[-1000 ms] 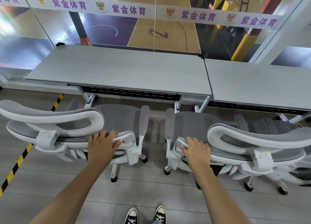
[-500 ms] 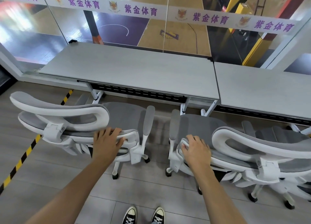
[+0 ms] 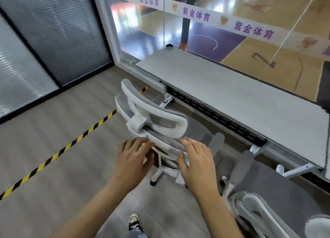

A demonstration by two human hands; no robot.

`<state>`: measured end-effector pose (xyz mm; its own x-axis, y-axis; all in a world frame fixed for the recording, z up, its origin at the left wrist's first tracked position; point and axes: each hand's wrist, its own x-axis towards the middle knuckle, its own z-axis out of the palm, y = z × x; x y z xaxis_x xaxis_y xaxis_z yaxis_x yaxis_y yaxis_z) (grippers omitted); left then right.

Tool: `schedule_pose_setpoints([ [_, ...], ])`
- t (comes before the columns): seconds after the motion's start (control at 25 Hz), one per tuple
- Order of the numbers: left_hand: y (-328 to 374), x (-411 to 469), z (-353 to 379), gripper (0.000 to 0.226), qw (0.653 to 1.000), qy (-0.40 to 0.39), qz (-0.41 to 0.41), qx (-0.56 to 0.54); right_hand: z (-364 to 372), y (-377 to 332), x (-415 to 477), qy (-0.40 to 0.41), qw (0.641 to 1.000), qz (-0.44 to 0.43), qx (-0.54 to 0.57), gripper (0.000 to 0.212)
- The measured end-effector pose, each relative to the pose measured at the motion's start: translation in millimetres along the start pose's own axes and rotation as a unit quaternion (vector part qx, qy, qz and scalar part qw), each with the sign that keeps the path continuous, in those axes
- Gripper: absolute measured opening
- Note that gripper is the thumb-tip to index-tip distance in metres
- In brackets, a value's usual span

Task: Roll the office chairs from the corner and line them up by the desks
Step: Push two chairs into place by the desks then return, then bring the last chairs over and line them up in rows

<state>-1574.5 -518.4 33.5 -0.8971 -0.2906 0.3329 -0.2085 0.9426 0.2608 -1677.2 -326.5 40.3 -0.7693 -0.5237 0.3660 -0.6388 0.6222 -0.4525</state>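
Observation:
A white-framed office chair with grey mesh, the left chair [image 3: 157, 120], stands in front of the long grey desk [image 3: 232, 95], its headrest turned toward me. My left hand [image 3: 135, 155] grips the left edge of its backrest, thumb underneath. My right hand [image 3: 196, 159] lies against the backrest's right side with the fingers spread; blur hides whether it grips. A second matching chair, the right chair [image 3: 264, 193], stands at the lower right by the desk, with neither hand on it.
Yellow-black floor tape [image 3: 71, 145] runs diagonally across the grey wood floor on the left. A dark frosted partition [image 3: 53, 37] closes the left side. A glass wall [image 3: 205, 28] with a banner runs behind the desk. My shoe [image 3: 135, 221] shows below.
My right hand has left the right chair and come over to the left chair's backrest. My view has swung to the left. The left hand stays on the left chair.

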Motion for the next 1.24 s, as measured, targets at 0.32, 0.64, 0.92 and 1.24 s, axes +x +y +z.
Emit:
schedule_pose_setpoints([
  [0.32, -148.4, -66.7, -94.4, 0.035, 0.970, 0.065, -0.228, 0.055, 110.9, -165.4, 83.7, -0.066, 0.966, -0.224, 0.110, 0.042],
  [0.64, -278.2, -144.1, -159.5, 0.038, 0.892, 0.105, -0.425, 0.116, 230.3, -353.0, 122.8, -0.197, 0.892, -0.381, 0.144, 0.048],
  [0.92, -351.1, -207.8, -192.9, 0.036, 0.774, 0.167, -0.583, 0.182, 327.3, -504.7, 128.6, -0.294, 0.777, -0.516, 0.207, 0.044],
  [1.24, -443.6, -217.5, -217.4, 0.034, 0.590, 0.194, -0.748, 0.235, 456.5, -671.5, 153.7, -0.400, 0.604, -0.635, 0.268, 0.044],
])
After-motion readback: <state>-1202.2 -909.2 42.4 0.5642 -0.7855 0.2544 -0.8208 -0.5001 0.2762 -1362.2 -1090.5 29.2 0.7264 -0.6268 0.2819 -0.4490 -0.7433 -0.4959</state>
